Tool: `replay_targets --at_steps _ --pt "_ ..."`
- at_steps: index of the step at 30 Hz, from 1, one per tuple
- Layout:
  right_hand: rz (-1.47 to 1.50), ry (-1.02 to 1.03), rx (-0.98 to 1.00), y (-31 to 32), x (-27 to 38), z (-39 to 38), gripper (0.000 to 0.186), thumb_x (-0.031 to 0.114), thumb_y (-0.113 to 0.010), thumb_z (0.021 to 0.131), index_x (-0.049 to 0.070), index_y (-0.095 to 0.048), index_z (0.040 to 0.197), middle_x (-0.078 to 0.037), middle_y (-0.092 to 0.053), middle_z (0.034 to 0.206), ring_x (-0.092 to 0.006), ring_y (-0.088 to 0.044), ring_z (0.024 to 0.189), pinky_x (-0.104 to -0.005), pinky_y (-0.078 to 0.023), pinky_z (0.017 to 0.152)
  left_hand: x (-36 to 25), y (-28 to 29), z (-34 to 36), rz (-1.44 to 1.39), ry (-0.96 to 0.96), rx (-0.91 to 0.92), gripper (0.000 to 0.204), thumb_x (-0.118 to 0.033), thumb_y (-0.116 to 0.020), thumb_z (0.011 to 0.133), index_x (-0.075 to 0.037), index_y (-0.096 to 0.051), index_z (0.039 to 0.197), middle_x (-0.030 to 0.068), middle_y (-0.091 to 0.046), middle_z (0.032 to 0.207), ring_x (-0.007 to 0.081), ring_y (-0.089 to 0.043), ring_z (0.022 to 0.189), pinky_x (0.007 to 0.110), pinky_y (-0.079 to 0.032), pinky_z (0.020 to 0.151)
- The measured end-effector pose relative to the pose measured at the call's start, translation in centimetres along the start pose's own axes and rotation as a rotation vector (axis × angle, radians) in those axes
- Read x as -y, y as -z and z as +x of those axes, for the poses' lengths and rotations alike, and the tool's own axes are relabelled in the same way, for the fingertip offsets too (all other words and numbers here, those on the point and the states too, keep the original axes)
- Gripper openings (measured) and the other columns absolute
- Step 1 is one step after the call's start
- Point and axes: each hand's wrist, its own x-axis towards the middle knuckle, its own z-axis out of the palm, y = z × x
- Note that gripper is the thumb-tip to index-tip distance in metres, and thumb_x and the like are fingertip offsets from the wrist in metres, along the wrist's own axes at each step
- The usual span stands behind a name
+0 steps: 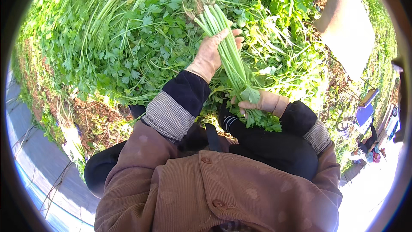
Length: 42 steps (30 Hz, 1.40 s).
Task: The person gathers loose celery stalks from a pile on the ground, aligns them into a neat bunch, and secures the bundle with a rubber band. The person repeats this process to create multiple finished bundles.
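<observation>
A bunch of slim green celery (229, 56) slants across the space in front of me, its pale cut ends pointing up and away. My left hand (208, 56) is closed around the stalks near those ends, thumb lying across the top. Lower down, my right hand (264, 102) grips the bunch where stalks turn to leaves; its fingers are partly hidden by a leaf. Leafy tops hang below the right hand, close to my dark trouser leg. A few thin roots or dry strands show beside the cut ends.
A large heap of leafy celery (128, 47) spreads over the ground ahead. At the left lies a smaller pale-stemmed bunch (73, 139) on brown soil, beside a long grey-blue sheet (38, 150). A bright white sheet-like object (349, 25) stands at the right.
</observation>
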Motion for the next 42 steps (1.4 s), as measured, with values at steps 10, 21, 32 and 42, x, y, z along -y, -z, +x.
replay_targets --at_steps 10,21,32,42 --pt "0.141 0.214 -0.174 0.2 9.4 1.7 0.082 0.042 -0.074 0.090 0.004 -0.033 0.150 -0.015 -0.061 0.131 -0.0236 -0.068 0.100 -0.0341 -0.056 0.086 -3.6 -6.5 -2.7 -0.046 0.053 0.017 0.045 -0.018 -0.068 0.095 -0.001 -0.054 0.134 0.0127 -0.068 0.109 0.0252 -0.070 0.097 0.038 -0.061 0.085" --pt "0.120 -0.030 0.018 0.9 11.3 1.5 0.027 0.028 -0.068 0.097 0.005 -0.063 0.109 0.002 -0.055 0.065 -0.0061 -0.046 0.047 -0.0216 -0.037 0.046 -20.6 -2.3 -0.5 0.401 -0.238 0.163 0.043 -0.035 -0.041 0.110 0.000 -0.063 0.119 -0.0087 -0.030 0.056 0.0056 -0.024 0.045 0.023 -0.024 0.042" --pt "-0.835 0.120 -0.619 -4.4 16.1 -2.6 0.026 0.026 -0.063 0.099 0.008 -0.063 0.118 0.001 -0.057 0.066 -0.0087 -0.052 0.050 -0.0271 -0.045 0.049 -19.2 -8.0 -12.4 2.070 -1.300 0.167 0.051 -0.051 -0.066 0.094 -0.008 -0.066 0.122 0.0162 -0.065 0.125 0.0311 -0.060 0.117 0.047 -0.040 0.109" --pt "-1.325 0.531 -0.853 -16.8 16.8 -11.2 0.031 0.032 -0.067 0.093 0.007 -0.063 0.109 -0.017 -0.068 0.086 -0.0367 -0.066 0.079 -0.0430 -0.052 0.073 -22.8 -13.4 -28.3 0.882 -1.162 -0.133 0.021 -0.022 -0.059 0.103 -0.002 -0.065 0.107 0.0004 -0.064 0.076 0.0107 -0.061 0.074 0.026 -0.049 0.077"
